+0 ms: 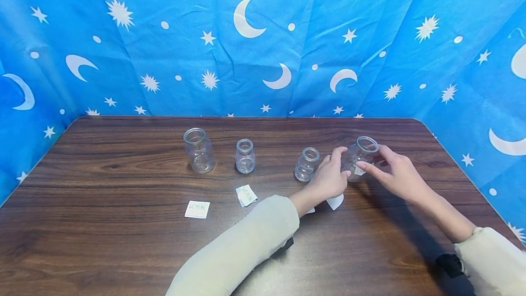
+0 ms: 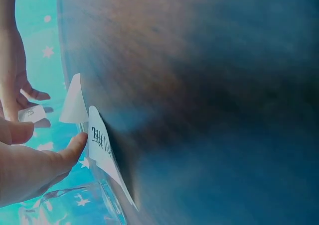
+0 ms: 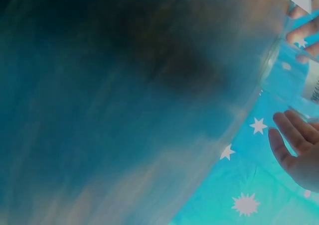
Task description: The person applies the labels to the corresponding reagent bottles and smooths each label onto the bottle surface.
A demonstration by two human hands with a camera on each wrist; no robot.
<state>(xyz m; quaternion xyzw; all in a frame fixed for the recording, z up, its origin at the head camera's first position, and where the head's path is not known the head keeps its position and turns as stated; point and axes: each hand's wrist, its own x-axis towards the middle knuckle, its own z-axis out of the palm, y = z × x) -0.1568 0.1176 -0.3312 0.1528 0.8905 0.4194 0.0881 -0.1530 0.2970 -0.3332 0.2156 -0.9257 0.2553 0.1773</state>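
Observation:
A clear glass jar with a small white label on its front stands at the right of the table. My right hand is round its right side, thumb at the label and index finger behind the rim. From the left, my left hand reaches to the jar's side, thumb and index finger spread. In the left wrist view the left hand has its fingers apart, beside white paper labels. The right wrist view shows several right-hand fingers extended below the jar.
A small glass jar stands just left of my left hand. Farther left are another small jar and a larger one. White labels with handwriting lie on the wooden table. A blue star-patterned cloth hangs behind.

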